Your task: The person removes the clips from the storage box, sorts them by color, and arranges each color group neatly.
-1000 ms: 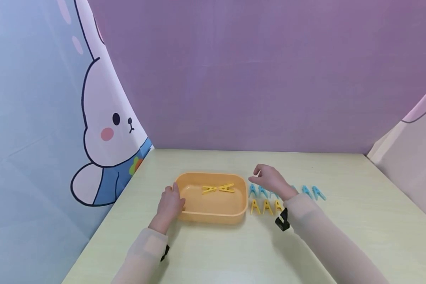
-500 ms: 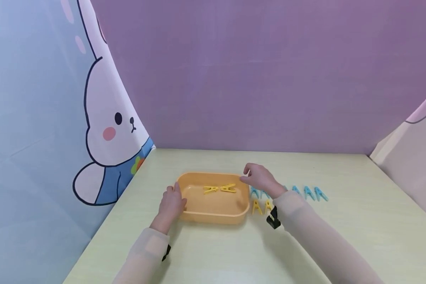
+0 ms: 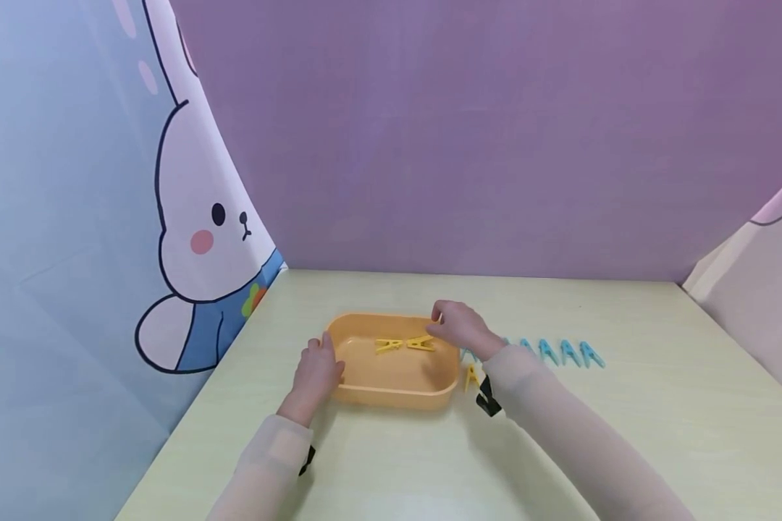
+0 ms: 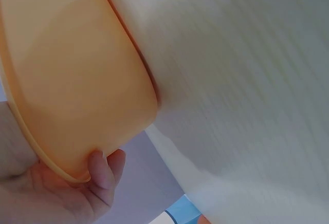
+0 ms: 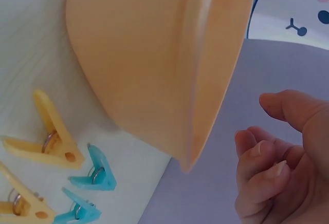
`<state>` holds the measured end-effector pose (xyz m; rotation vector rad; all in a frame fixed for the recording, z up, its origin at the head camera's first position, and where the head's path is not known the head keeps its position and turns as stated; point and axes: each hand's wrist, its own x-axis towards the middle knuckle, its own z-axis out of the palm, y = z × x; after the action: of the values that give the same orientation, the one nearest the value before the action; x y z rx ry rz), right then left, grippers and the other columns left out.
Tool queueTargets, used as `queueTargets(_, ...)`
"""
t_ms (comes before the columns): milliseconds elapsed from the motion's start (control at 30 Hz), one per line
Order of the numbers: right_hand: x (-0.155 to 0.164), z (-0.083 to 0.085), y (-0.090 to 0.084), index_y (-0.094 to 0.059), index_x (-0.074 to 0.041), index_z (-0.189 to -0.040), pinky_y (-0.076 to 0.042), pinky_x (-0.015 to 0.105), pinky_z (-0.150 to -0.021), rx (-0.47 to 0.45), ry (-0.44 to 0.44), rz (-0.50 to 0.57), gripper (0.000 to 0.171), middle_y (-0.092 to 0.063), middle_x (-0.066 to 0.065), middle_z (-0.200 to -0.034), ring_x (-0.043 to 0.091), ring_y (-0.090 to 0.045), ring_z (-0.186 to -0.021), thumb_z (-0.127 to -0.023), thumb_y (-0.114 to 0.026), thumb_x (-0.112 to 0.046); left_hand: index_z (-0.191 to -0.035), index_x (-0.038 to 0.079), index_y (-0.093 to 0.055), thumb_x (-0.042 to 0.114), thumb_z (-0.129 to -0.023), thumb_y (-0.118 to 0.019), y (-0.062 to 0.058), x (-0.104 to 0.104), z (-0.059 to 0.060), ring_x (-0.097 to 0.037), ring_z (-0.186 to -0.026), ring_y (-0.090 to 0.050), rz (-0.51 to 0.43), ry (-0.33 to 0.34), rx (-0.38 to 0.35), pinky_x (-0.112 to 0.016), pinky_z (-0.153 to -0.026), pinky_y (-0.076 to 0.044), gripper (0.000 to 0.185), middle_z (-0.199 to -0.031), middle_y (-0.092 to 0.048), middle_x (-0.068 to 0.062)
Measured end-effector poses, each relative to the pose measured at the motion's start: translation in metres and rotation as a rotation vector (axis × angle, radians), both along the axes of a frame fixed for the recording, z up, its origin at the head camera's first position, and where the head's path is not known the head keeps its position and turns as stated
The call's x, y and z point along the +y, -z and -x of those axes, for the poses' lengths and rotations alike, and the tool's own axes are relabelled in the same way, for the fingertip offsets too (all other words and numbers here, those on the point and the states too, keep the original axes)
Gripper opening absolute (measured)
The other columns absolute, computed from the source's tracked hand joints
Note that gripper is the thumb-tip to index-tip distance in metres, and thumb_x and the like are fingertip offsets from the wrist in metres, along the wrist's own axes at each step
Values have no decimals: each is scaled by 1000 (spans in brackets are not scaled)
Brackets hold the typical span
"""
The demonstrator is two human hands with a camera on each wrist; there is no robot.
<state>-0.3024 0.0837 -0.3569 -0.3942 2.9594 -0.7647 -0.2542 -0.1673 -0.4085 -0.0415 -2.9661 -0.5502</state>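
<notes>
A shallow orange plastic basin (image 3: 391, 399) sits on the table, with two yellow clothespins (image 3: 388, 346) lying inside. My left hand (image 3: 314, 378) grips its left end; in the left wrist view, thumb and fingers of that hand (image 4: 61, 193) pinch the rim. Above the basin's right back corner hovers my right hand (image 3: 463, 327). In the right wrist view, this hand (image 5: 282, 172) holds nothing, its fingers loosely bent and the thumb apart. Right of the basin, a row of blue clothespins (image 3: 548, 352) lies behind a yellow clothespin (image 3: 471, 377); my right arm hides part of both rows.
The pale table (image 3: 391, 463) meets a purple backdrop (image 3: 482, 145) at its back edge. A blue panel with a cartoon rabbit (image 3: 202, 202) borders the left side, and a whitish panel (image 3: 762, 304) the right.
My right hand has moved left from above the blue clothespins to over the basin's right back corner. The left hand keeps its grip on the basin, and the clothespins inside lie as before.
</notes>
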Motion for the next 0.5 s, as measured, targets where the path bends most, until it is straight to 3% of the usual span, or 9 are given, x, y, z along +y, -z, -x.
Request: queueTargets(500,-15,2,11,-60,-6,-86,-42,30,-59,23,-110,-82,8,-54,1,-74,18,-49,-67,-82,-65,-11,-136,-14,-28,14,-89,-60,-1,3,-1,-42,-98,-49,10,0,-17,-45,-72,-48,64,-118,-41,-33)
